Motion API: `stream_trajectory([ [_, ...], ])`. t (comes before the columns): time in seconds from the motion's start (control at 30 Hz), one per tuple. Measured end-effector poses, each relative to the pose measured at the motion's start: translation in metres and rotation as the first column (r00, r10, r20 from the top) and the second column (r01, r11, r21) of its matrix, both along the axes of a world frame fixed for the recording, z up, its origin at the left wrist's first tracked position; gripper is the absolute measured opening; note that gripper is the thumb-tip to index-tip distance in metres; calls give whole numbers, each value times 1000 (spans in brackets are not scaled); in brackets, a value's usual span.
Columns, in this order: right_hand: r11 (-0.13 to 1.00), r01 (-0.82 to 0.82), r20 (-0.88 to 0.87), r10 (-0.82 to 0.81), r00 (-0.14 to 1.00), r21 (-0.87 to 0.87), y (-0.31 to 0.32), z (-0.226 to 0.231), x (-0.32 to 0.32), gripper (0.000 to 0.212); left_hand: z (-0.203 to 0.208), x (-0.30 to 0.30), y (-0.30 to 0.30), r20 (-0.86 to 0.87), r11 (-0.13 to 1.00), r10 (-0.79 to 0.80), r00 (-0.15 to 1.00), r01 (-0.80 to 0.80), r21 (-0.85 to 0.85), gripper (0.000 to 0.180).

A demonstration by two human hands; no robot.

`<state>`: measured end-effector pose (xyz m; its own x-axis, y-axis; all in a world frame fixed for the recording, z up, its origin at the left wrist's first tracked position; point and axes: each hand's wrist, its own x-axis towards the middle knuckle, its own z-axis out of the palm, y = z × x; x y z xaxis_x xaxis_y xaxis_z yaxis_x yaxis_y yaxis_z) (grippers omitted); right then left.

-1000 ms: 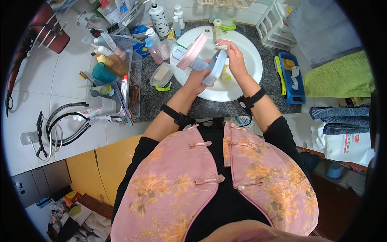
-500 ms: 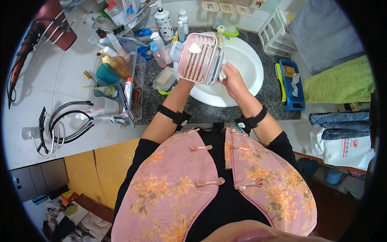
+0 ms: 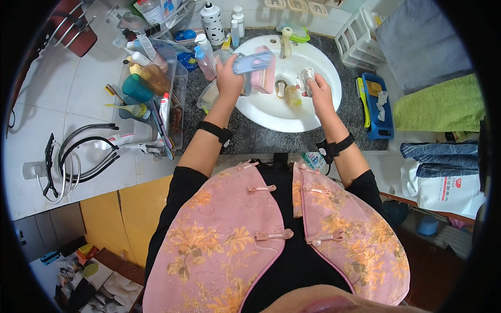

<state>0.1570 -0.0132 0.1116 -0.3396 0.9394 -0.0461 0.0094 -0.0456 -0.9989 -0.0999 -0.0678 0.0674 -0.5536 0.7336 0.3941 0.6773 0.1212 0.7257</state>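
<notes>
My left hand (image 3: 228, 78) is closed on a soap dish (image 3: 264, 75), held tilted over the left part of the white sink (image 3: 271, 119). The dish has a pink part and a blue-grey part, both smeared by motion. Over the right side of the basin, my right hand (image 3: 321, 94) grips a small crumpled whitish thing (image 3: 305, 78) whose kind I cannot make out. A yellowish translucent lump (image 3: 294, 98) shows in the basin, close to the right fingers. Near the drain (image 3: 281, 86) a small pale piece is visible.
Pump bottles (image 3: 205, 61) and a lidless plastic box with a soap bar (image 3: 210, 95) stand left of the sink. A clear bin (image 3: 180, 112) holds toiletries. The faucet (image 3: 286, 43) rises behind. On the right are a blue basket (image 3: 381, 133) and a yellow-green brush (image 3: 363, 104).
My hands have moved apart. The soap dish has tipped from showing its pink slats, and the pale piece on them is gone. A yellowish lump now shows in the basin.
</notes>
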Motion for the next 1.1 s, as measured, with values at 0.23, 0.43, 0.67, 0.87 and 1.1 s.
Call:
stream_trajectory([
  [0.23,984,177,27,-177,984,8,8,-24,23,34,17,14,11,-432,999,-50,901,44,-25,54],
  [0.43,982,89,-44,-83,996,164,-4,3,-5,39,-22,3,22,195,998,-57,979,51,35,56],
  [0.67,629,-277,417,-83,905,726,-13,14,-54,52,-28,35,5,513,985,-170,842,155,71,56],
  [0.87,532,-473,536,42,843,703,-30,16,-55,46,-14,35,-19,583,997,-72,810,47,58,47],
  [1.1,561,-575,375,439,816,595,-41,31,-54,27,-12,18,-23,566,977,-115,816,-10,212,45],
])
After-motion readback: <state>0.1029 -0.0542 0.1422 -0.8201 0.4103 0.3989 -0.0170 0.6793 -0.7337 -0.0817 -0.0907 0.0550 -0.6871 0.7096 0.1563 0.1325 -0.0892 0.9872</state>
